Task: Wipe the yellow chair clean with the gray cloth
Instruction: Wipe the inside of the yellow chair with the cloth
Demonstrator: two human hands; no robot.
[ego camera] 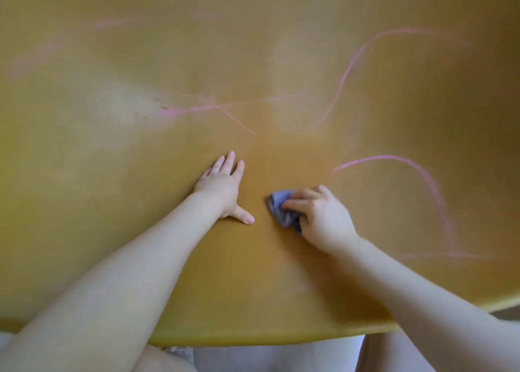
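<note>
Cloth first: the gray cloth (282,208), soft, light and limp, lies bunched on the yellow chair (112,174), gripped by the curled fingers (302,198) of the right hand (323,219); a wadded hold with downward pressure probably suits it. Just beside it, the left hand (222,187) rests flat, fingers straight. Farther off, pink chalk-like scribbles (346,73) cross the smooth, hard-looking seat.

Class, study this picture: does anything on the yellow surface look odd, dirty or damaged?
Yes. Pink chalk-like lines scrawl across the yellow chair, with pale smudges at left. The right hand holds the gray cloth near the front edge, apart from the marks; the left hand rests flat.
</note>
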